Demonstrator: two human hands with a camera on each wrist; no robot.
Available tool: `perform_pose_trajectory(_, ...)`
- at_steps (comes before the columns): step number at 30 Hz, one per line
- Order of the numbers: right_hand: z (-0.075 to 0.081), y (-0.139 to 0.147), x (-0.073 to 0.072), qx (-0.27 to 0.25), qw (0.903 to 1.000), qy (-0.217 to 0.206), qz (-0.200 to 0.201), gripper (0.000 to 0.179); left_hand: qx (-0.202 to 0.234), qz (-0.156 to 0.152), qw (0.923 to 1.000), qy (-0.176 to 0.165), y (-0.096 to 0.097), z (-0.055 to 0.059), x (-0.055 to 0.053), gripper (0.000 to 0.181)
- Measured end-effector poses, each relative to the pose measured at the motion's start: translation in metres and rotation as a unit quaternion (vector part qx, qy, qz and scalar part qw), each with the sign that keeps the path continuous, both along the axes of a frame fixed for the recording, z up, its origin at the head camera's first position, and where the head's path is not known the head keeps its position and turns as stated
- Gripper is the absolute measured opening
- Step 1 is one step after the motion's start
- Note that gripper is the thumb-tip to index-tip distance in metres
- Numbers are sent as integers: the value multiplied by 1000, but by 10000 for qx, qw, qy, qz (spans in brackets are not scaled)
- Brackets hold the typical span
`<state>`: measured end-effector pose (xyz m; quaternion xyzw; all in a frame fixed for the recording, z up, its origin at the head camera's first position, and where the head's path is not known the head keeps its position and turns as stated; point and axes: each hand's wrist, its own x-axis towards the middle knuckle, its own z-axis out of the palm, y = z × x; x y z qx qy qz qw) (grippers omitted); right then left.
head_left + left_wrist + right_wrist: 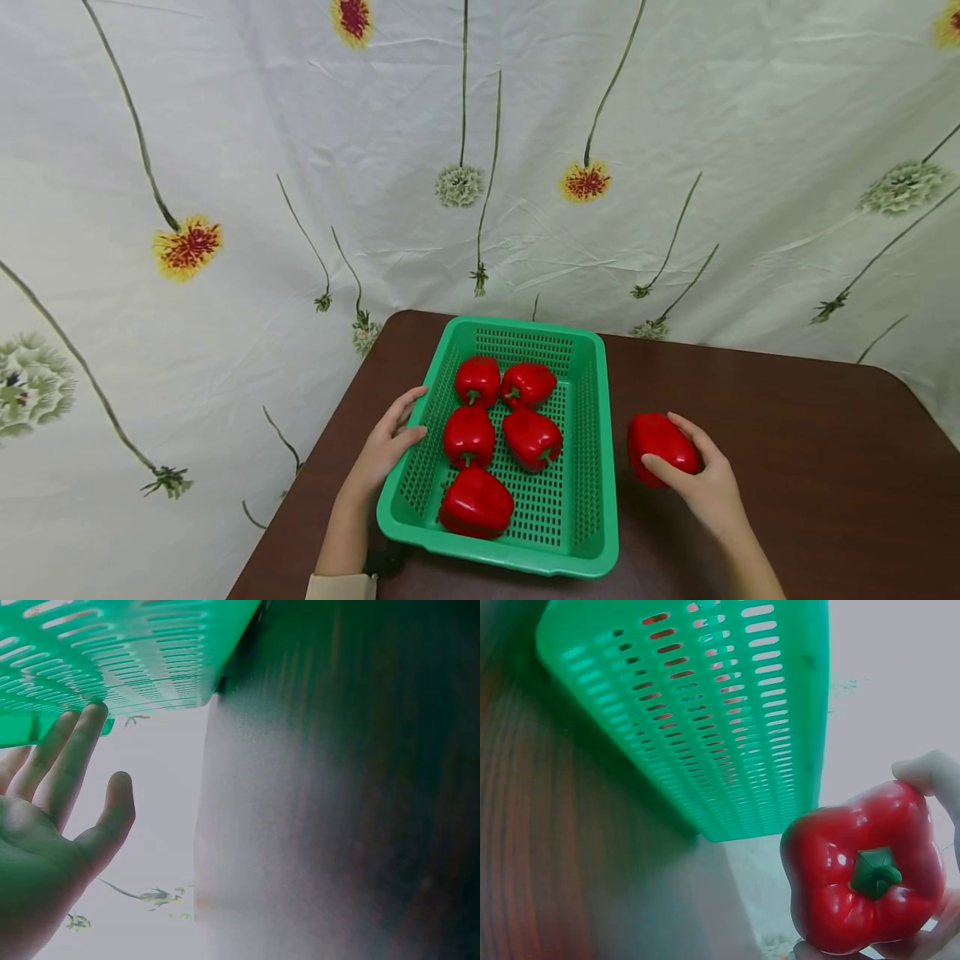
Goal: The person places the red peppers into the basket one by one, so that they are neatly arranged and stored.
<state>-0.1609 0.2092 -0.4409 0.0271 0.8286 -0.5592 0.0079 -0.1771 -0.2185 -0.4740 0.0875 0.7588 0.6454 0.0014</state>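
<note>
A green plastic basket (495,550) with slotted walls holds several red bell peppers (477,502). My left hand (382,450) lies along the basket's left side; in the left wrist view its fingers (71,765) are fairly straight against the slotted wall, thumb apart. To the right of the basket, my right hand (708,483) grips another red bell pepper (660,448) between thumb and fingers. The right wrist view shows that bell pepper (862,870) with its green stem facing the camera, beside the basket's outer wall (705,720).
The basket stands on a dark brown wooden table (810,467). Behind and to the left of it hangs a pale cloth (405,100) printed with flowers. A beige sleeve (341,587) covers the left forearm.
</note>
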Motion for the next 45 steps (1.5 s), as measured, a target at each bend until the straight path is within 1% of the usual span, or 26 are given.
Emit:
perform_pose_trajectory(3,5,-1,2,-38,9999,122,-15,72,2,-1,10000,13,0,-1,0,56)
perform_pose_trajectory(7,12,-3,6,-121,9994,314,64,72,3,7,10000,-1,-1,-1,0,56)
perform_pose_trajectory(13,23,-9,10,-377,9974,542,305,69,19,25,10000,-6,-1,-1,-1,56)
perform_pose_trajectory(21,31,-24,13,-685,9915,847,717,67,22,9,10000,-6,-1,-1,-1,57)
perform_pose_trajectory(29,32,-36,12,-819,9877,890,986,68,35,-35,10000,9,0,0,-1,56)
perform_pose_trajectory(37,26,-50,14,-1060,9781,1005,1484,65,2,-32,10000,29,0,0,-2,56)
perform_pose_trajectory(45,28,-67,18,-1299,9706,947,1790,66,33,-37,10000,21,0,0,-1,56)
